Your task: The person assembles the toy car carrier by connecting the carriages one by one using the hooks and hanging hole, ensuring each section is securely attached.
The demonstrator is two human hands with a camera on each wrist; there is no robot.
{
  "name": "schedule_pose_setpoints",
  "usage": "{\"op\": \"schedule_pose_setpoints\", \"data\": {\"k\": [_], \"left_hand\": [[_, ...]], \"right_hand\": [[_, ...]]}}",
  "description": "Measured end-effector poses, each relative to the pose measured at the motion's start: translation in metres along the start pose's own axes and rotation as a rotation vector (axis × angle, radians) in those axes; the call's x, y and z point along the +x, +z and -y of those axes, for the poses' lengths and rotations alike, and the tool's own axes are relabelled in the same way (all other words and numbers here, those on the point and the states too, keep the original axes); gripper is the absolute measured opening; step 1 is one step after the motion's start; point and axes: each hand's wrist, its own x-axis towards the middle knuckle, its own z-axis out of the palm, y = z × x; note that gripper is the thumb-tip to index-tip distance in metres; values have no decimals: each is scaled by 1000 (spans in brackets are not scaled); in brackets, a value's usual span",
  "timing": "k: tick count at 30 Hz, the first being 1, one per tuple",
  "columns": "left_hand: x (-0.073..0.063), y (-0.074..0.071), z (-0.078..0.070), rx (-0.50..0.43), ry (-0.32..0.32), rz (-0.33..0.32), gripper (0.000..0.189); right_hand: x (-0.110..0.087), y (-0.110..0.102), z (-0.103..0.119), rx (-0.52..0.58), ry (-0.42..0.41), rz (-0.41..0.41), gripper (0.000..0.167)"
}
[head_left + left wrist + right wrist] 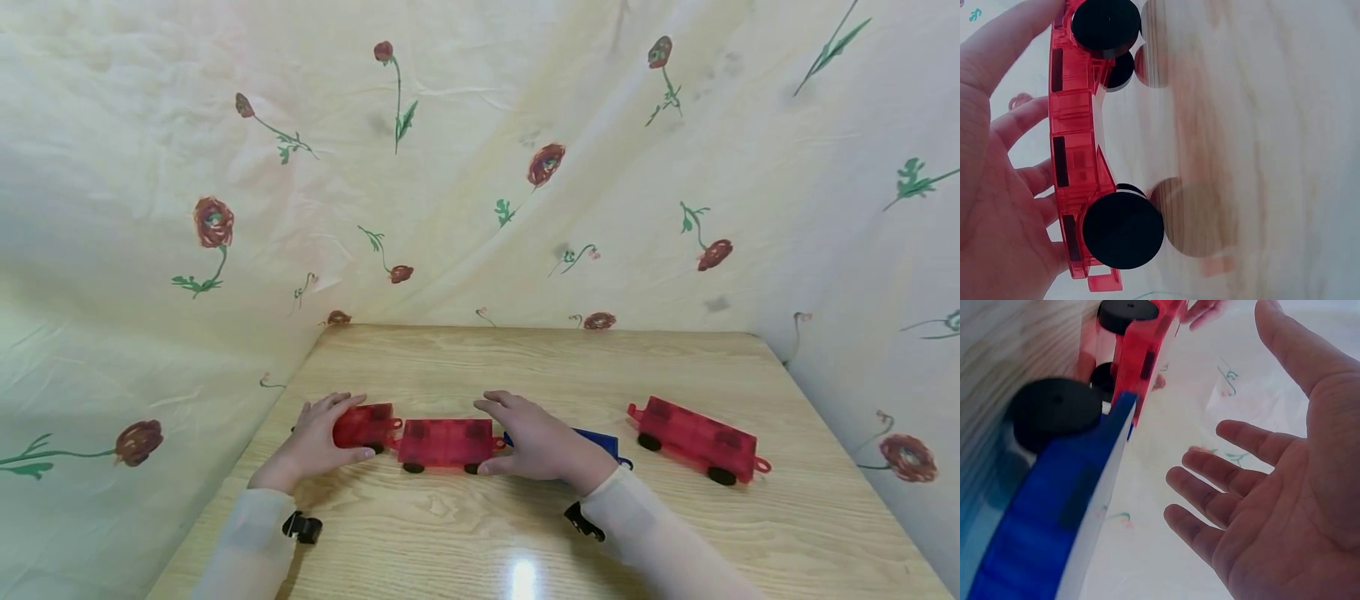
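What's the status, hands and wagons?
Left hand at leftmost red wagon, grip unclear. Right hand open by blue wagon. Rightmost red wagon apart, nothing seen blocking.

- Left hand (pixel 318 437), fingers loosely bent, partly covered leftmost red car (pixel 366 425).
- Right hand (pixel 536 440), fingers extended, partly hid blue car (pixel 603 442).
- Middle red car (pixel 446 443) stood between.
- Rightmost red car (pixel 697 440) sat apart, angled.
- Floral cloth (pixel 457 100) hung behind wooden table (pixel 435 542).
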Motion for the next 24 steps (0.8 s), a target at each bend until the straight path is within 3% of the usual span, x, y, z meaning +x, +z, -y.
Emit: {"op": "schedule_pose_setpoints", "data": {"k": [12,24], "left_hand": [[0,2,-1,-44,-11,-37,89],[-1,4,-5,-10,-53,-68,78]], "right_hand": [[20,17,2,73,30,31,83],[28,30,-1,23,29,9,62]]}}
